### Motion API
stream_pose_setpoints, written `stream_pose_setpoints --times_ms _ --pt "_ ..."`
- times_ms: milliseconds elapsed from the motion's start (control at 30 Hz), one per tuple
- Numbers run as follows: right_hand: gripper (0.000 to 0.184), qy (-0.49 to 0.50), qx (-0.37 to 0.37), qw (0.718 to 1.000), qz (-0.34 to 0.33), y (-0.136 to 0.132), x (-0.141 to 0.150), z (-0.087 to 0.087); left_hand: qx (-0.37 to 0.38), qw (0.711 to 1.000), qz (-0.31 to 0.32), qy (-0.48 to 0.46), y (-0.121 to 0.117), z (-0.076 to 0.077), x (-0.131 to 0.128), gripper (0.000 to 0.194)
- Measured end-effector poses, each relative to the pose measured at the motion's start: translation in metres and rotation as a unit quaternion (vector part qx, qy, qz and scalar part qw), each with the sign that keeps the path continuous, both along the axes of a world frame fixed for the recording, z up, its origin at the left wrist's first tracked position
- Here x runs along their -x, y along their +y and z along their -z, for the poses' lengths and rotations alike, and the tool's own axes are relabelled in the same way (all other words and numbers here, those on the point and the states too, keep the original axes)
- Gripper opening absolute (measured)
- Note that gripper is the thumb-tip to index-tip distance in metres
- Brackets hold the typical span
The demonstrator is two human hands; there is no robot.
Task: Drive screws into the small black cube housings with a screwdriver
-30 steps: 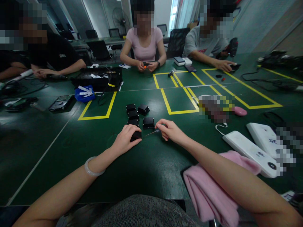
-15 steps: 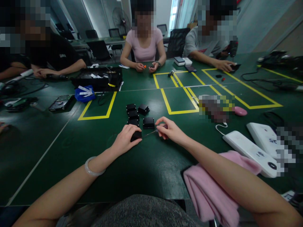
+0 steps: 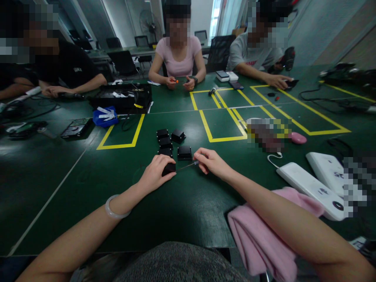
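My left hand (image 3: 157, 171) is closed around a small black box (image 3: 169, 169) on the table, thumb at its near side and fingers over its top. Pinched in my right hand (image 3: 210, 161) is a screwdriver (image 3: 188, 166); its thin shaft points left and its tip meets the right side of the held box. The handle is mostly covered by my fingers. Just beyond, a single black box (image 3: 184, 152) lies flat between my hands. Several similar boxes (image 3: 164, 142) stand in a column behind my left hand, and a tilted one (image 3: 178, 136) rests beside them.
Yellow tape (image 3: 227, 140) marks rectangles on the green table (image 3: 117, 219). On the right lie white devices (image 3: 311, 190), a pink mouse (image 3: 297, 138) and a pink cloth (image 3: 261, 239). A black open case (image 3: 120, 98) and blue bag (image 3: 105, 116) lie left. Co-workers sit opposite.
My right fingers have curled and shifted slightly around the screwdriver handle, while its tip stays at the box. My left hand keeps its hold. Opposite, the co-worker's hands have moved a little.
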State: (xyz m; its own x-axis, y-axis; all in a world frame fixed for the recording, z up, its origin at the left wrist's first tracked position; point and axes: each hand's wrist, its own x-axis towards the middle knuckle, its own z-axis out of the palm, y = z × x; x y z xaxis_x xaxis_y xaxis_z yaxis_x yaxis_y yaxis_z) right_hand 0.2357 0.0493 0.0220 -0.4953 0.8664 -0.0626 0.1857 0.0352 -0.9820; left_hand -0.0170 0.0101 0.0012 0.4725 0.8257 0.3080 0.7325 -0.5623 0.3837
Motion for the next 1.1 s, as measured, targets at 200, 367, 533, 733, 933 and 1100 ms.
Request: stream_pose_setpoints --times_ms 200,367,533,733,933,1100 --pt "0.021 0.016 -0.007 1.0 0.015 0.0 0.0008 -0.0011 -0.003 1.0 0.001 -0.003 0.0001 0.0009 -0.0002 0.027" --pt "0.024 0.015 0.005 1.0 0.012 0.0 0.0006 0.0008 0.003 1.0 -0.001 -0.002 0.0 0.0004 -0.0001 0.027" --pt "0.021 0.027 -0.008 0.999 0.015 0.0007 0.0004 0.0029 0.0 1.0 0.002 0.002 -0.0001 0.0002 0.0001 0.027" --pt "0.022 0.009 0.004 1.0 0.018 -0.0007 0.0002 -0.0002 0.006 1.0 -0.002 -0.003 0.0 0.0009 0.0006 0.027" --pt "0.021 0.024 -0.001 0.999 0.023 -0.0002 0.0002 0.0014 0.003 1.0 0.0 -0.003 0.0005 0.0013 0.0004 0.027" --pt "0.024 0.016 0.014 0.999 0.024 0.0001 0.0004 0.0016 -0.002 1.0 -0.002 -0.003 0.0007 0.0019 -0.0003 0.026"
